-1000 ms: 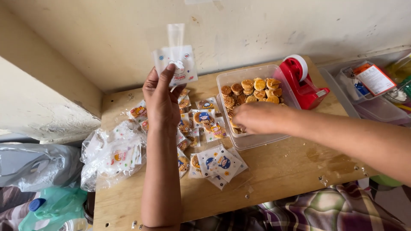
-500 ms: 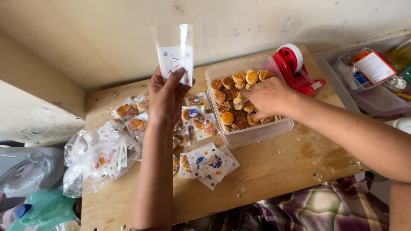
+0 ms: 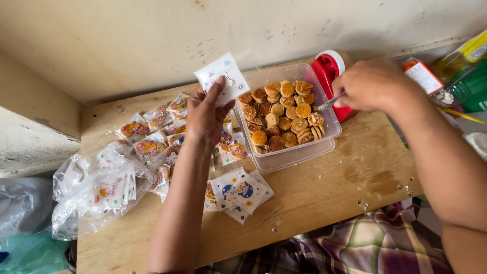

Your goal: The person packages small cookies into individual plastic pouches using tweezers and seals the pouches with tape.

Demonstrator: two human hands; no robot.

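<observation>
Wooden board (image 3: 314, 203) against a plastered wall | left hand (image 3: 205, 119) pinches an empty printed sachet (image 3: 223, 78) upright at 11 o'clock | right hand (image 3: 373, 83) grips metal tongs (image 3: 329, 103) at the cookie tub's (image 3: 299, 155) 3 o'clock rim | advice: hold sachet mouth open beside tub | filled packets (image 3: 152, 137) crowd 9 o'clock; bare wood at 5 o'clock.
</observation>
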